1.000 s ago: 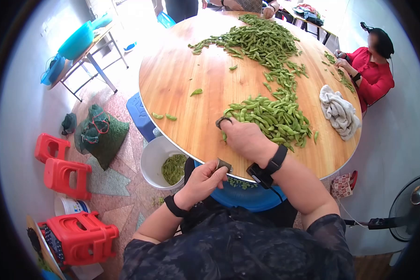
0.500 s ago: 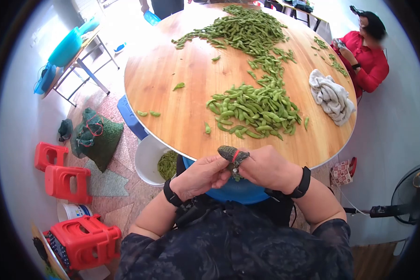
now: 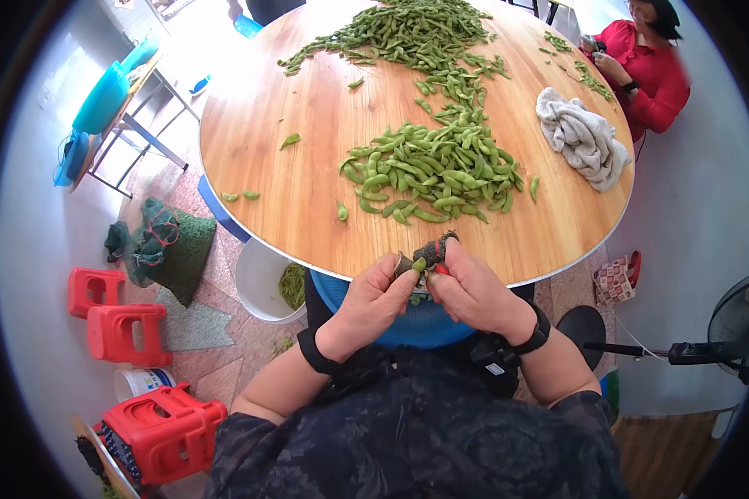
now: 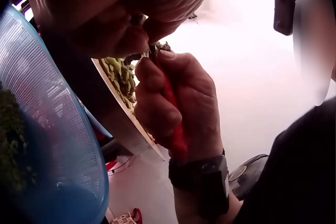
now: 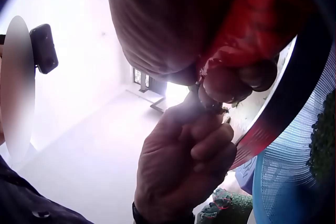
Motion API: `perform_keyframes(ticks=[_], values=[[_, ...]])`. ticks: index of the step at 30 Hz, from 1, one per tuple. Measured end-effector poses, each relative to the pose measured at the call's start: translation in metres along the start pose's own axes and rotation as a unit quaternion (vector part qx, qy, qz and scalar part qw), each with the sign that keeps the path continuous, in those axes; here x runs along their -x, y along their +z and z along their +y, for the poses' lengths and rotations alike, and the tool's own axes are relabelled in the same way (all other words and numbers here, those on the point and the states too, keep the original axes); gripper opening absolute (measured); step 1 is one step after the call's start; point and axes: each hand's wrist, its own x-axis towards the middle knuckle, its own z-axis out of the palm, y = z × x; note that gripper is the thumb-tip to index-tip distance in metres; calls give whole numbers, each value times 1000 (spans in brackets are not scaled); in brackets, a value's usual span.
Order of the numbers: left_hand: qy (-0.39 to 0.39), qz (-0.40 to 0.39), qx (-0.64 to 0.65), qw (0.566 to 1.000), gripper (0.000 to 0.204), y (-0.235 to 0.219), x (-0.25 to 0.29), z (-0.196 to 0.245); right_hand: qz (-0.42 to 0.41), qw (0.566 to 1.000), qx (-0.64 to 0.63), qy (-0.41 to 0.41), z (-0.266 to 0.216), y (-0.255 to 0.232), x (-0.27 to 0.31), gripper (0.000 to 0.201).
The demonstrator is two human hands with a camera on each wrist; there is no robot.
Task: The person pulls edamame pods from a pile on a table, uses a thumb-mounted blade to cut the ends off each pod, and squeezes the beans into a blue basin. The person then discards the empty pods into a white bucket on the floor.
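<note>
Over the table's near edge, my left hand (image 3: 376, 301) and right hand (image 3: 480, 293) meet and pinch a green soybean pod (image 3: 419, 264) between their fingertips. A dark cover (image 3: 432, 249) sits on a finger of the right hand, and a smaller dark band (image 3: 403, 265) is on a left finger. A red strip (image 4: 170, 98) lies along the right palm in the left wrist view. Below the hands is a blue mesh basin (image 3: 416, 328) with green beans (image 5: 324, 137) in it, seen in the right wrist view. A pile of pods (image 3: 441, 175) lies just beyond the hands.
A larger pod heap (image 3: 408, 33) trails across the round wooden table (image 3: 266, 166). A crumpled towel (image 3: 582, 137) lies at right, near a person in red (image 3: 662, 83). Left of the table stand a white bucket (image 3: 258, 283), a green mesh sack (image 3: 183, 249) and red stools (image 3: 129, 333).
My right hand has come back from the pod pile to the left hand, and a pod now shows between their fingertips. The view has shifted, with the table moving up and left.
</note>
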Motion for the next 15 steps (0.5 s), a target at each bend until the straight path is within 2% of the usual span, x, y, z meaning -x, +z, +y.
perform_keyframes(ticks=[3, 5, 6, 7, 8, 12, 14, 15], values=[[24, 16, -59, 998, 13, 3, 2, -2, -4, 1000, 7, -10, 4, 0, 2, 14], [83, 41, -171, 981, 13, 4, 3, -5, 4, 997, 55, -59, 10, 0, 2, 13], [82, 41, -171, 981, 13, 6, 3, -4, 5, 997, 54, -57, 11, 0, 3, 13], [157, 62, -288, 943, 14, 8, 4, 0, 9, 996, 63, -64, 11, 1, 3, 11], [229, 81, -400, 884, 15, 10, 5, 2, 15, 995, 72, -71, 11, 2, 4, 10], [233, 77, -370, 896, 17, 14, 5, 9, 30, 992, 69, -98, 12, 4, 4, 9], [151, 52, -268, 950, 19, 13, 7, 13, 16, 996, 33, -79, 13, 5, 4, 9], [147, 52, -269, 951, 19, 11, 7, 16, 15, 997, 30, -76, 11, 6, 5, 9]])
